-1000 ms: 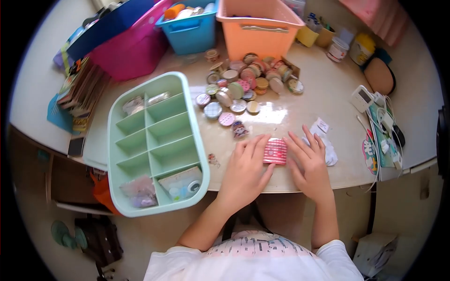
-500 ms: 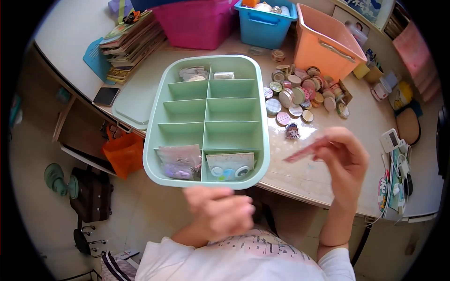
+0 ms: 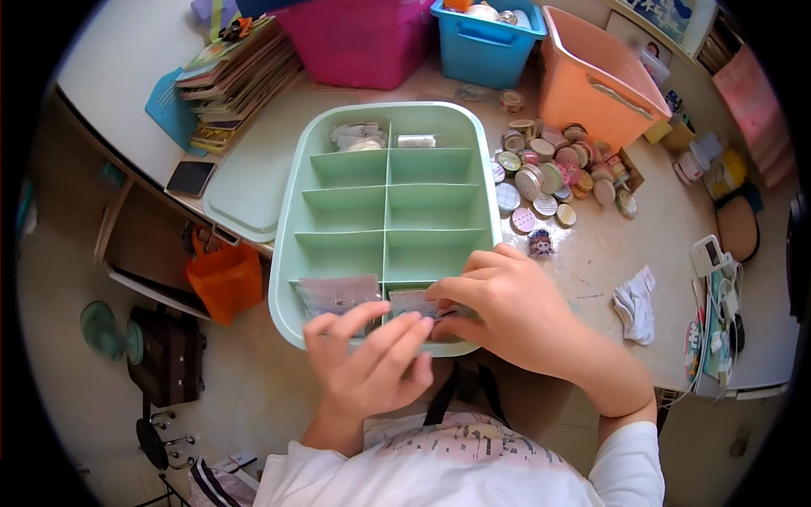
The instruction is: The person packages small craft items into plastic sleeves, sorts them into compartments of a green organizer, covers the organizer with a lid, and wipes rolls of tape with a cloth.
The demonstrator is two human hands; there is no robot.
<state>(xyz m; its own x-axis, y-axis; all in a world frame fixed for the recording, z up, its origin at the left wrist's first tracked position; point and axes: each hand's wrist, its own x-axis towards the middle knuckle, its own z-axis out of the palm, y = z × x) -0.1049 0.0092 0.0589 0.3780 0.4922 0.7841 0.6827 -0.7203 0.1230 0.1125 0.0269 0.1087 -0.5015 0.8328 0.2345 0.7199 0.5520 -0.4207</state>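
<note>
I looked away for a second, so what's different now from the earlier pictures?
The red checked packet left the table, lifted by the right hand; I can't tell whether it's still held. Both hands moved left to the green tray: the right reaches into its front right compartment, and the left hand is over its front edge. The little rolls are still piled by the orange bin.

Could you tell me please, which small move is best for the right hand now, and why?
Perhaps the right hand should ease its fingers lower beside the flat packet: they reach over the near right compartment of the green tray, and the open left hand is close by. Whether the right hand holds anything is hidden, so a gentle move seems safest.
</note>
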